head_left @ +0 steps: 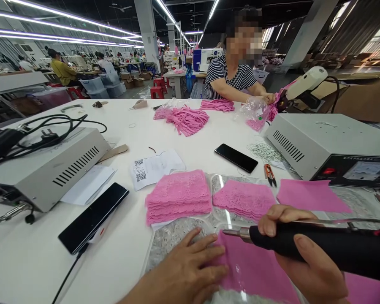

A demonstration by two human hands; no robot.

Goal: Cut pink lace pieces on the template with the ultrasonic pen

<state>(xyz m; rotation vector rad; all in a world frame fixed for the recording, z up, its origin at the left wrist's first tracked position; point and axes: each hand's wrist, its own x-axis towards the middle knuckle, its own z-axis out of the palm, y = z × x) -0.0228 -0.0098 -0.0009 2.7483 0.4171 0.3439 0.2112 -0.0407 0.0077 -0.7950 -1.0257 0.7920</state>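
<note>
My right hand is wrapped around a thick black handheld tool with a pointed metal tip, which looks like an ultrasonic welding gun. The tip points left, above the upper left edge of a pink fabric piece. My left hand lies flat with fingers spread, its fingertips at that fabric's left edge. A clear plastic sheet is under the work and seems partly to cover the fabric. Beyond it are a thick stack of pink lace pieces, a lower lace stack and a plain pink piece.
Grey control boxes stand at left and right. Two phones, orange thread snips, printed paper and pink strips lie on the white table. A co-worker handles pink material opposite.
</note>
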